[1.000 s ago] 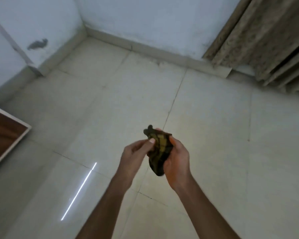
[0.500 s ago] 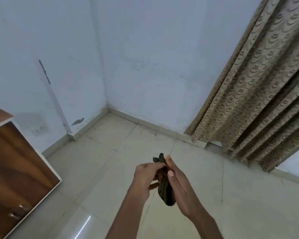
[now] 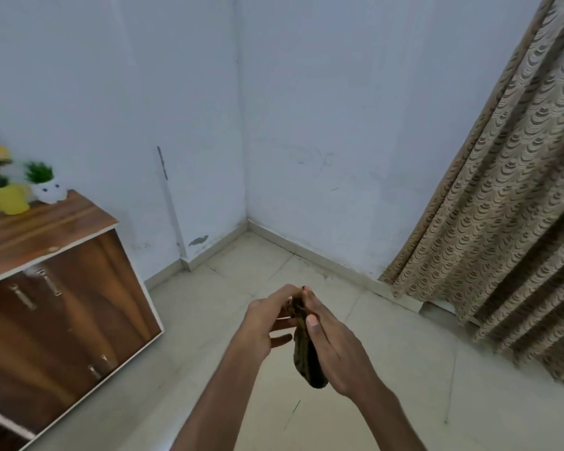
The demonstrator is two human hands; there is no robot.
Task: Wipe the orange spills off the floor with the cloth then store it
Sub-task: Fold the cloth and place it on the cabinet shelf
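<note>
- I see 2 pale walls (image 3: 306,109) meeting in a corner straight ahead, with a patterned curtain (image 3: 502,222) hanging down the right side.
- The tiled floor (image 3: 388,369) takes up the lower part of the view; I can find no orange spill on the part that shows, so I judge the wiping done and the storing step in hand.
- A wooden cabinet (image 3: 46,304) stands on the left, doors with metal handles facing me, and small potted plants (image 3: 43,183) sit on its top. I would guess it is where the cloth goes, though nothing here proves that.
- My right hand (image 3: 336,349) has its palm flat against the right face of the cloth, fingers stretched upward along it and the thumb laid over the near edge.
- My left hand (image 3: 267,320) pinches the cloth's top end with its upper fingers; the lower 2 are loosely spread and touch nothing I can make out.
- The cloth (image 3: 306,359), dark olive and bunched into a narrow roll, hangs between both hands above the floor, long axis running up and down, lower end below the right palm.
- The cabinet lies to the left of the cloth, so the left hand is the nearer one for carrying it across.
</note>
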